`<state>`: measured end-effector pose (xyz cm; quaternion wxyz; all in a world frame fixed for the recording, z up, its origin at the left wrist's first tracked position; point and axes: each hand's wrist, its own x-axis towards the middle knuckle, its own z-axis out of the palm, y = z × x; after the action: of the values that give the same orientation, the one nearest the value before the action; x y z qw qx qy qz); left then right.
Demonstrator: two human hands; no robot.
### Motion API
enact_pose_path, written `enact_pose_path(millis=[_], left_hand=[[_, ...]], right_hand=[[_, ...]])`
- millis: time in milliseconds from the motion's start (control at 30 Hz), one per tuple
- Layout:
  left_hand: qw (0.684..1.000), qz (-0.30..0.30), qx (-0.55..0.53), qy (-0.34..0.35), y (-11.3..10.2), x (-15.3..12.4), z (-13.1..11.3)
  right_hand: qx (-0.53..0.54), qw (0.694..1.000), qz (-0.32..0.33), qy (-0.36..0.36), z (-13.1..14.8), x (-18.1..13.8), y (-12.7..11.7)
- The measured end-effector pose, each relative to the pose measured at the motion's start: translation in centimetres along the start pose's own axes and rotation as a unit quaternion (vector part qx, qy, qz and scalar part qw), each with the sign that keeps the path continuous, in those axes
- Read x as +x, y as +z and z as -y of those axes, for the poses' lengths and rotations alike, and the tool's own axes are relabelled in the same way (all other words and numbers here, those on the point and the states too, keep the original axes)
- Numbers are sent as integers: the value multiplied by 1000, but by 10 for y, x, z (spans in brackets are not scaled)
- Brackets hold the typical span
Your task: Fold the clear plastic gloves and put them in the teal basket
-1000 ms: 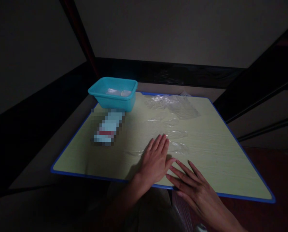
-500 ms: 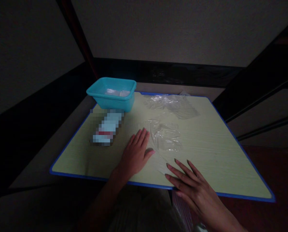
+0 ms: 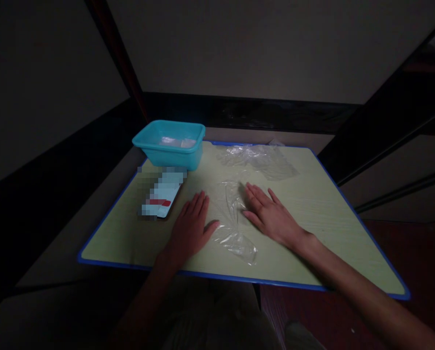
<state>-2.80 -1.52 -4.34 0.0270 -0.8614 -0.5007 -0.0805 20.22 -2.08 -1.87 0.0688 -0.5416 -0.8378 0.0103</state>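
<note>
A clear plastic sheet [image 3: 235, 221] lies crumpled on the pale green table top [image 3: 312, 243], between my two hands. My left hand [image 3: 190, 228] lies flat on the table at the sheet's left edge, fingers stretched out. My right hand [image 3: 271, 214] lies flat on the sheet's right part, fingers spread and pointing to the far left. Neither hand grips anything.
A teal plastic tub [image 3: 169, 143] with something pale inside stands at the table's far left corner. In front of it lies a small flat packet [image 3: 161, 197]. More clear plastic [image 3: 259, 158] lies at the far middle. The table has a blue rim [image 3: 217, 277]; dark surroundings all round.
My left hand slid to the left across the table. My right hand moved forward from the near edge onto the plastic sheet, which has bunched up between the hands.
</note>
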Motion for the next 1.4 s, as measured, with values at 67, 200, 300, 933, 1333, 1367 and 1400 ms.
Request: enact_pose_path(millis=[67, 200, 300, 933, 1333, 1367, 1400], left_hand=[[1000, 4, 0, 2, -1, 0, 1], [1000, 5, 1, 6, 0, -1, 3], [1000, 0, -3, 10, 1, -1, 4], [997, 57, -19, 49, -27, 39, -21], [996, 52, -42, 66, -2, 58, -42], [996, 49, -44, 64, -2, 57, -42], [996, 46, -45, 61, -2, 57, -42]], right_hand=[[-15, 999, 33, -7, -9, 8, 9], [-29, 998, 55, -2, -23, 2, 17], [-29, 998, 55, -5, -29, -4, 15], [80, 996, -4, -39, -33, 40, 9], [78, 995, 9, -60, -52, 76, 28], [77, 995, 11, -59, -52, 75, 27], [76, 995, 12, -57, -51, 74, 25]])
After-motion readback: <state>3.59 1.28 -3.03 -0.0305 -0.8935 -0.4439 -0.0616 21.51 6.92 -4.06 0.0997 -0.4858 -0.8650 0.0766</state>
